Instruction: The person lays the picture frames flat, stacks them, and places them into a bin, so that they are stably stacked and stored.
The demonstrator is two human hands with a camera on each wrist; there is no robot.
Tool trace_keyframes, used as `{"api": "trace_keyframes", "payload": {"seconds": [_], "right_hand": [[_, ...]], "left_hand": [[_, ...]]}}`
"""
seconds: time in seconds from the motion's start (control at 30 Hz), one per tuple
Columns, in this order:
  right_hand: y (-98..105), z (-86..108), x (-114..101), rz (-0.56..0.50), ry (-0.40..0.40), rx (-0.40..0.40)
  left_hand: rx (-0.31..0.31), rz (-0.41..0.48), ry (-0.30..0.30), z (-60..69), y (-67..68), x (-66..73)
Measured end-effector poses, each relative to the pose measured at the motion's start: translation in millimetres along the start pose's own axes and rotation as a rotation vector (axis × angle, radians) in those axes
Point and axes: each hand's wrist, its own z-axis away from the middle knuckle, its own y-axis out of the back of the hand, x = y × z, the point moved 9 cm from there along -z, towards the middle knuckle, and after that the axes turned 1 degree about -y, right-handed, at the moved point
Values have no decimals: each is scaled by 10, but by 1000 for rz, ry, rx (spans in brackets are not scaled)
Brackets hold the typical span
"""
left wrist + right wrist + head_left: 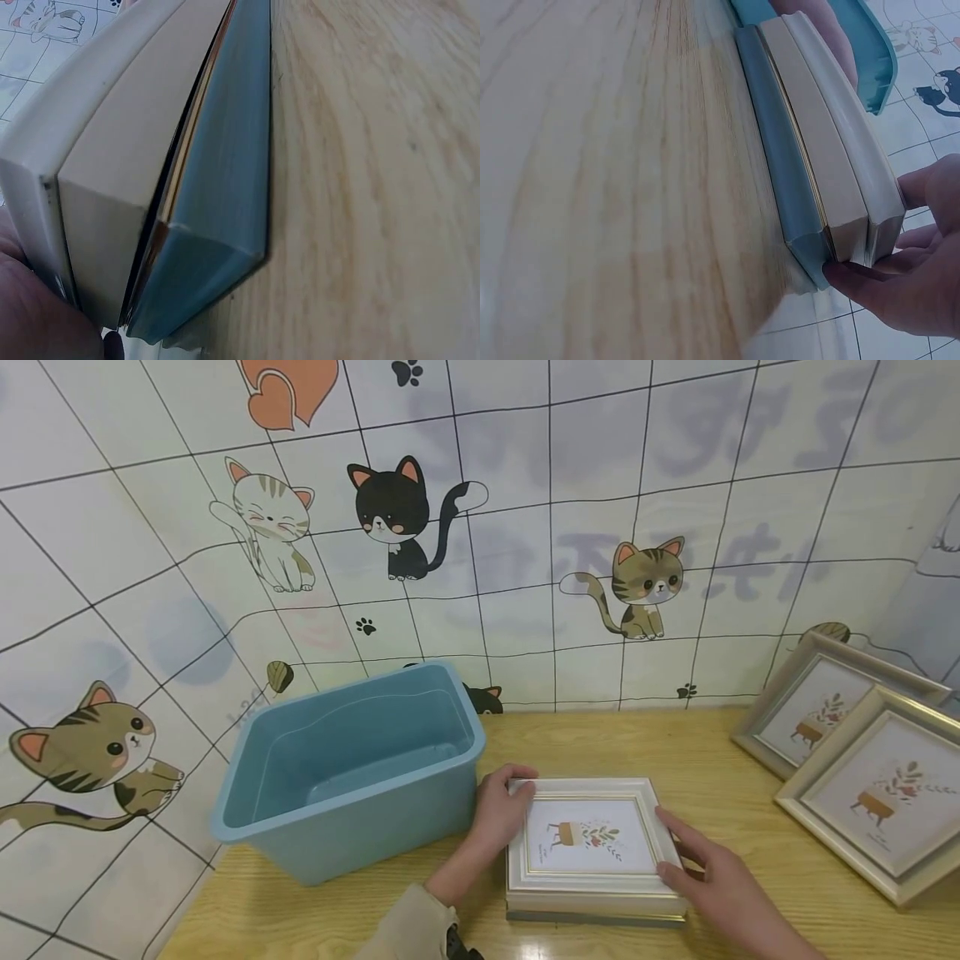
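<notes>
Three picture frames lie stacked flat on the wooden table: a white one (588,885) on top, a beige one (817,142) in the middle and a blue-grey one (217,180) at the bottom. The top frame shows a plant print. At the stack's left side, my left hand (501,810) grips it with fingers curled over the far left corner; part of this hand (45,319) shows in the left wrist view. My right hand (720,877) holds the right side, its fingers (915,187) and thumb against the frames' edges.
A blue plastic bin (360,810) stands left of the stack, its visible inside empty. Two champagne-coloured picture frames, one behind (772,718) and one in front (840,852), lean at the right. A wall covering with cat drawings (525,568) rises behind the table (615,735).
</notes>
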Motion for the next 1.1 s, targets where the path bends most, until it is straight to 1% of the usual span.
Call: {"api": "trace_keyframes", "payload": {"seconds": [0.17, 0.33, 0.5, 0.6, 0.77, 0.87, 0.97, 1.03, 1.1], "right_hand": [[-8, 16, -9, -3, -6, 5], [-19, 26, -14, -29, 12, 12], [-41, 35, 18, -69, -3, 4], [-47, 37, 38, -73, -9, 3], [-35, 27, 33, -74, 18, 4], [15, 32, 4, -70, 60, 25], [106, 40, -16, -37, 97, 51], [204, 43, -22, -11, 123, 73], [346, 43, -22, 13, 162, 101]], "left_hand": [[-2, 2, 4, -5, -3, 6], [-6, 11, 8, -19, -8, 3], [-9, 15, 19, -32, -2, -9], [-13, 22, 23, -30, -3, -20], [-17, 30, 21, -28, 0, -32], [-23, 33, 19, -27, 0, -35], [-31, 30, 15, -30, -7, -39], [-34, 30, 12, -33, -15, -45], [-37, 30, 8, -36, -23, -51]]}}
